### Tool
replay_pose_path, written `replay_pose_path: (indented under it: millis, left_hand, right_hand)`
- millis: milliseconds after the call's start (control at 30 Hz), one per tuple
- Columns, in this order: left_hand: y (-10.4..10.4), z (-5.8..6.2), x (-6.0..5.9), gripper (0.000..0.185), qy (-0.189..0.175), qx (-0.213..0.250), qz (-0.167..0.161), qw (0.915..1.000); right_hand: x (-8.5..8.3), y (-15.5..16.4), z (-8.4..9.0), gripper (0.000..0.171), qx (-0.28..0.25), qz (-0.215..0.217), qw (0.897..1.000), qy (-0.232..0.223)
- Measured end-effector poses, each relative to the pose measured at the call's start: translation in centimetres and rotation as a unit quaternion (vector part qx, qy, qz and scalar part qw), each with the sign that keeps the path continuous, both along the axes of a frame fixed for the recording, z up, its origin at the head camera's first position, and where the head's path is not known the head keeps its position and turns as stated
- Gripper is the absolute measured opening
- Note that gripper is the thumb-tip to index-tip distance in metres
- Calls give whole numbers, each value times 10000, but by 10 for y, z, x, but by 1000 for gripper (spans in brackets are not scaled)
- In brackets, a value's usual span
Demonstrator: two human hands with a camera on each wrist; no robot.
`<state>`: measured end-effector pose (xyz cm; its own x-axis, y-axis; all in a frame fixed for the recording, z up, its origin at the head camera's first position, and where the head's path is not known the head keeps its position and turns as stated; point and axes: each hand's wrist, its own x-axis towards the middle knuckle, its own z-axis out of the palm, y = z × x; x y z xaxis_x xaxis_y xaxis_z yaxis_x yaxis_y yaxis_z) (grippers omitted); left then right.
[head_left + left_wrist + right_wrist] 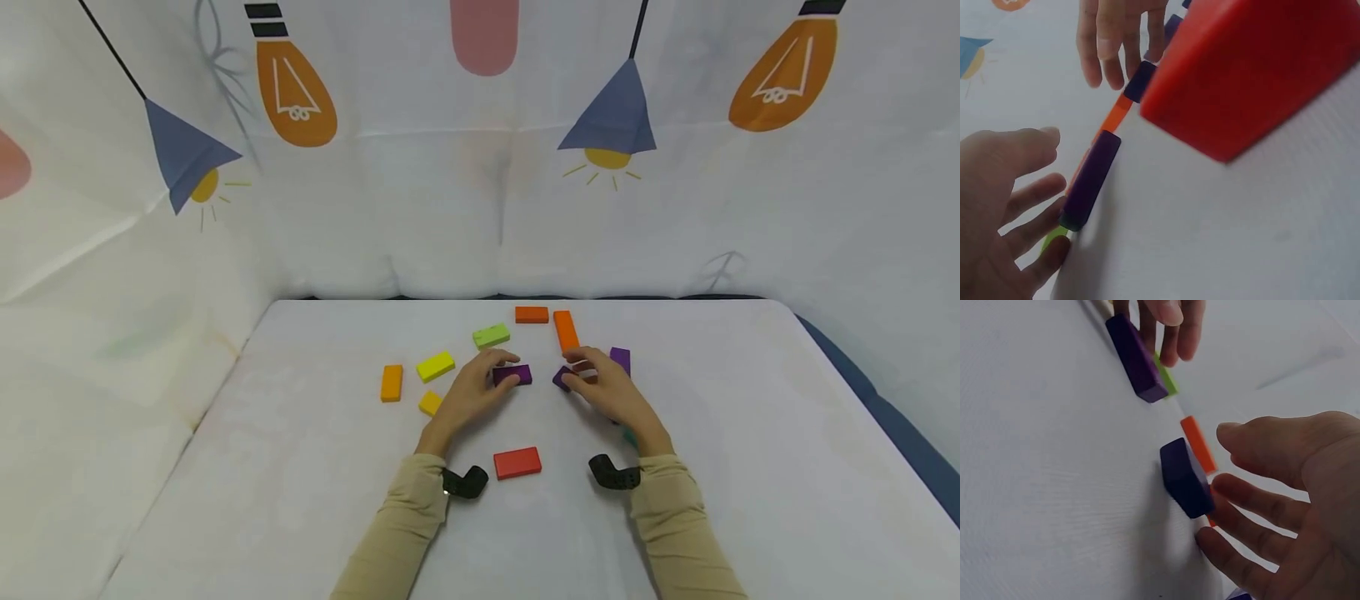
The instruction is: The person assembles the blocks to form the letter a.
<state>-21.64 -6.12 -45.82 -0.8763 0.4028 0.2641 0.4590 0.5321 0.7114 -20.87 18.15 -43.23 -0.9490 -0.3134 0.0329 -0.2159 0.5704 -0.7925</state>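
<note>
My left hand lies on the white table. Its loosely curved fingertips touch the left end of a purple block, and the thumb stays off it. My right hand mirrors it, fingers against the far side of a second purple block, thumb apart. In the left wrist view the left hand sits beside the long purple block. In the right wrist view the right hand has its fingers against the other purple block. The two blocks lie a short gap apart.
A red block lies near me between the wrists. Around the hands are a third purple block, two orange blocks, a green one, a yellow one and another orange one. A printed cloth backdrop rises behind.
</note>
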Motion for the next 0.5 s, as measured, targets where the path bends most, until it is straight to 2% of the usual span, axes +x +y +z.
replay_pose_path:
  millis: [167, 500]
  left_hand:
    - [0, -6, 0, 34, -56, -46, -31, 10000]
    - [-2, -10, -2, 34, 96, -189, -35, 9998]
  right_hand:
    - [2, 0, -5, 42, 136, -7, 9999, 48]
    - [0, 0, -7, 47, 505, -227, 9984, -83]
